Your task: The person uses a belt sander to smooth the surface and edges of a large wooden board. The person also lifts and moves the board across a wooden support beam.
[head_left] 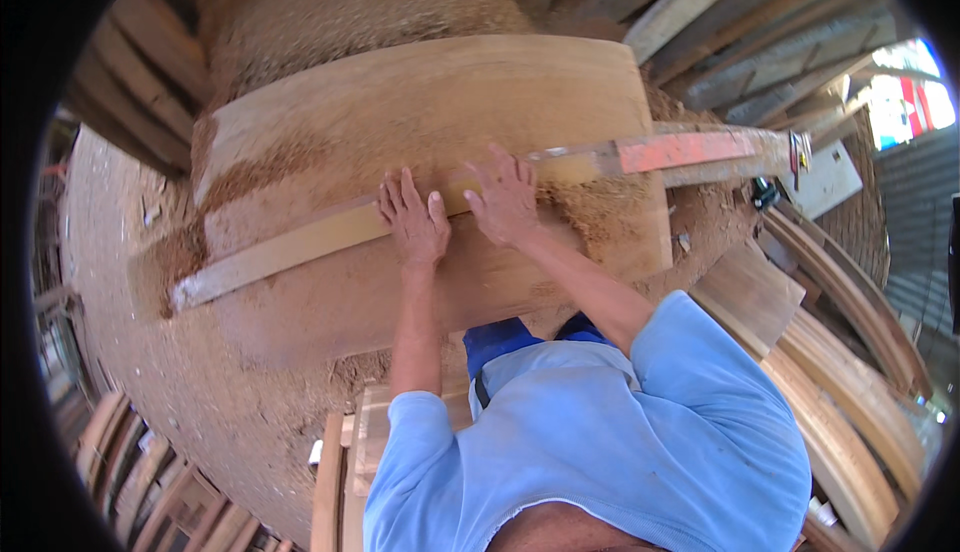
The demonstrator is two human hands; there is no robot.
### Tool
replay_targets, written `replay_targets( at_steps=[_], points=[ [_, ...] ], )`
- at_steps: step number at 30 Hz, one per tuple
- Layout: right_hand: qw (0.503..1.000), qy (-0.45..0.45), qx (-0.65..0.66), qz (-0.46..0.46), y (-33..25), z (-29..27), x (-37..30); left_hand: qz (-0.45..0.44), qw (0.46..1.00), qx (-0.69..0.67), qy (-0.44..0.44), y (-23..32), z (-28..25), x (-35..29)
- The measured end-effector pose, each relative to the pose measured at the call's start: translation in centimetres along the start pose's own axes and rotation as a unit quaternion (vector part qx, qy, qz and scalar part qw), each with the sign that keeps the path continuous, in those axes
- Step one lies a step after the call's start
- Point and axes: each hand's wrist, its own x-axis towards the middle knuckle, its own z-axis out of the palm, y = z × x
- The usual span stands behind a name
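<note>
A wide, slightly curved wooden board or panel (430, 82) lies before me, dusted with sawdust. Across it, slanting up to the right, runs a long narrow yellowish bar (300, 242), with a pale left end and a red stretch (685, 150) toward its right end. My left hand (415, 222) rests on the middle of the bar, palm down, fingers spread. Just to its right, my right hand (505, 200) lies over the bar too, its fingers apart and slightly blurred. Neither hand is wrapped round anything.
Heaped sawdust (590, 217) lies on the panel right of my hands. Planks (140, 72) lean at the far left, and more timber (780, 32) stands at the far right. Curved wooden pieces (850, 422) lie stacked at my right. Shavings cover the ground (230, 402) at left.
</note>
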Motion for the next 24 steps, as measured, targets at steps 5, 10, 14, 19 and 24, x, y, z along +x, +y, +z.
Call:
replay_targets(
  at_steps=[5, 10, 14, 19, 24],
  points=[
    [0.97, 0.032, -0.026, 0.239, 12.4, -4.2, -7.6, 0.042, 0.987, 0.153, -0.036, 0.8, 1.4, 0.0],
    [0.962, 0.011, 0.046, 0.27, 14.6, -2.3, -10.9, 0.039, 0.981, 0.19, -0.014, 0.6, 2.2, 0.0],
    [0.984, 0.003, 0.056, 0.17, 9.4, 0.5, -11.5, 0.045, 0.975, 0.216, -0.003, 0.3, 2.5, 0.1],
    [0.996, -0.007, 0.083, 0.036, 13.2, -0.4, -15.3, 0.048, 0.975, 0.217, -0.008, 0.3, 2.4, 0.2],
    [0.981, -0.122, 0.125, 0.081, 18.9, -0.8, -14.6, 0.047, 0.975, 0.217, -0.004, 0.9, 2.1, 0.0]
  ],
)
